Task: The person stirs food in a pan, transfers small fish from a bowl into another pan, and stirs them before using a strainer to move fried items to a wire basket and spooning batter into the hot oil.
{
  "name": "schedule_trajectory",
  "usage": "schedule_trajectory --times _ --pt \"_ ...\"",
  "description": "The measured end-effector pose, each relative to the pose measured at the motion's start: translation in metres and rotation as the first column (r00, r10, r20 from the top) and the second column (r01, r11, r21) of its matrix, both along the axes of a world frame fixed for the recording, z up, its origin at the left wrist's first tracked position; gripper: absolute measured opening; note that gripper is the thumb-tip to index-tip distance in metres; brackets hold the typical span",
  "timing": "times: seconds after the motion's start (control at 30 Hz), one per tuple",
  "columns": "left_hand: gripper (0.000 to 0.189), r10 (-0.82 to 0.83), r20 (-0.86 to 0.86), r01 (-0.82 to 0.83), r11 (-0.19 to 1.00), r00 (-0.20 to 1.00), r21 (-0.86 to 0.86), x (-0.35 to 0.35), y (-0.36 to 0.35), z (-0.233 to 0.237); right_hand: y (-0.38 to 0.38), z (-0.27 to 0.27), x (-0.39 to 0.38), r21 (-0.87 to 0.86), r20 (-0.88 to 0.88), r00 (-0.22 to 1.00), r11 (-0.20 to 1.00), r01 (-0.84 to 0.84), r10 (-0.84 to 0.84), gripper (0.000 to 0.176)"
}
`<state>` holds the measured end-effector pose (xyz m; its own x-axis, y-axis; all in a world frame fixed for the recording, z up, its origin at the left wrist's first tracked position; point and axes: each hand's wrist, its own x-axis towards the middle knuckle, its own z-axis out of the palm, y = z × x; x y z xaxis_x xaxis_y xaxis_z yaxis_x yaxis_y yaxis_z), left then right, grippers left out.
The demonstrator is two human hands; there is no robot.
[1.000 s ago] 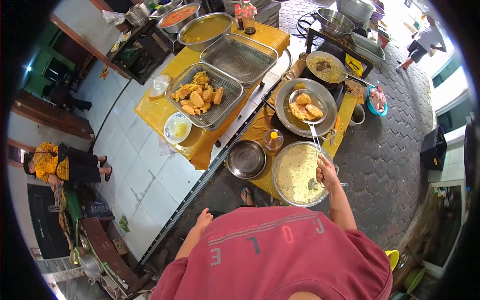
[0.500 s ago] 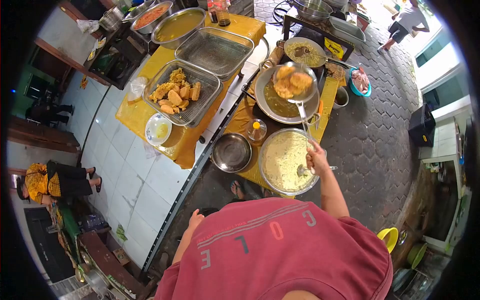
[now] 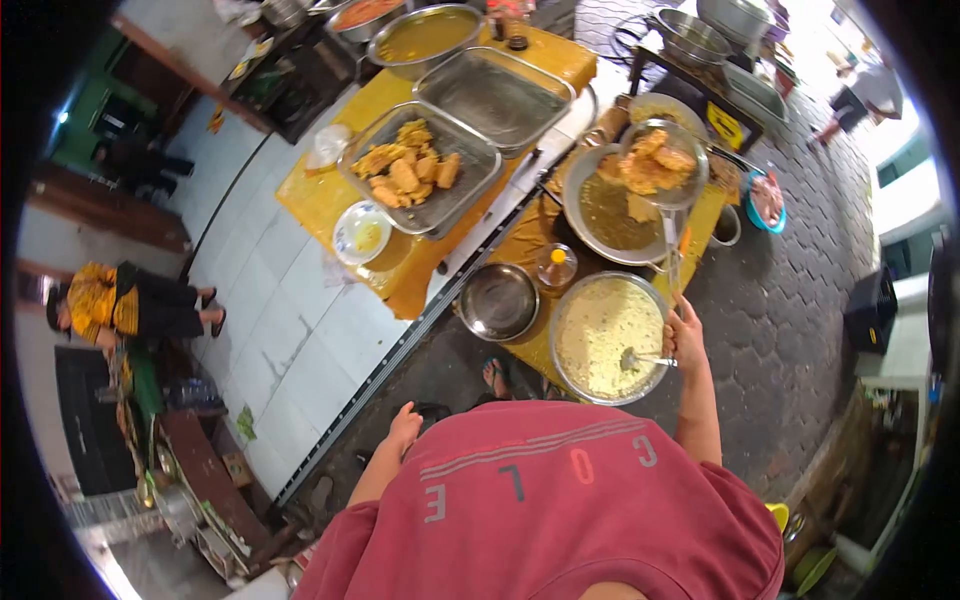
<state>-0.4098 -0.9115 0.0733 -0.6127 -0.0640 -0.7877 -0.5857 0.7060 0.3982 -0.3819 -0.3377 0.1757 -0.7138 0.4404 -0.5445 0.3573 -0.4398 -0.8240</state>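
My right hand (image 3: 686,335) is closed round the handle of a strainer (image 3: 664,160). Golden fried pieces (image 3: 655,163) lie in the strainer, which is above the right side of a wok (image 3: 612,215) of oil. Just left of that hand is a large bowl of pale batter (image 3: 608,335) with a ladle (image 3: 645,359) in it. Low beside my body, my left hand (image 3: 405,425) touches no object that I can see; its fingers are only partly visible. More fried pieces (image 3: 410,170) lie in a mesh tray (image 3: 470,195) on the yellow-covered table (image 3: 300,195).
An empty metal bowl (image 3: 499,302) and an oil bottle (image 3: 556,265) stand near the batter. A second mesh tray (image 3: 495,95), a patterned bowl (image 3: 362,232) and a pot of yellow liquid (image 3: 425,38) are on the table. One person (image 3: 100,305) stands far left, another (image 3: 870,92) far right.
The view has shifted, moving the scene. The strainer with fried pieces has moved toward the wok's right side, and my right hand has moved with its handle.
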Motion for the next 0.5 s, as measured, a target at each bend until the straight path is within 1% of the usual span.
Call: schedule_trajectory --times 0.03,0.1,0.13,0.2,0.27,0.33,0.4,0.43,0.5 --pt "0.056 0.028 -0.003 -0.028 1.0 1.0 -0.005 -0.001 0.008 0.008 -0.002 -0.003 -0.001 -0.005 0.011 1.0 1.0 -0.005 0.005 0.043" --pt "0.055 -0.013 0.023 0.013 1.0 1.0 -0.011 -0.003 0.022 0.025 -0.006 -0.019 0.003 -0.025 0.032 0.999 1.0 -0.001 0.002 0.042" --pt "0.055 0.0 0.021 0.0 1.0 1.0 -0.01 0.0 0.021 0.02 -0.01 -0.031 0.004 -0.04 0.043 0.999 0.999 0.007 -0.005 0.043" --pt "0.054 -0.027 -0.042 0.028 0.999 0.999 0.018 0.003 0.02 0.002 -0.017 -0.053 0.005 -0.069 0.102 0.995 0.997 0.028 -0.021 0.043" --pt "0.053 -0.047 -0.04 0.047 0.999 0.998 0.018 0.004 0.018 -0.007 -0.023 -0.063 0.005 -0.155 0.126 0.991 0.986 0.069 -0.05 0.043" --pt "0.053 -0.074 -0.041 0.075 0.997 0.996 0.015 -0.001 0.025 0.004 -0.022 -0.065 0.004 -0.167 0.125 0.991 0.984 0.061 -0.041 0.042" --pt "0.051 0.004 -0.013 -0.004 1.0 1.0 0.028 -0.005 0.032 0.02 -0.021 -0.061 0.003 -0.182 0.123 0.992 0.982 0.059 -0.036 0.041" --pt "0.051 0.002 -0.014 -0.001 1.0 1.0 0.026 -0.007 0.027 0.01 -0.02 -0.049 -0.001 -0.137 0.109 0.994 0.989 0.046 -0.031 0.042" --pt "0.049 -0.009 -0.129 0.02 0.996 0.992 0.081 -0.01 0.014 -0.014 -0.013 -0.023 -0.007 -0.036 0.062 0.998 0.999 0.001 0.001 0.041"
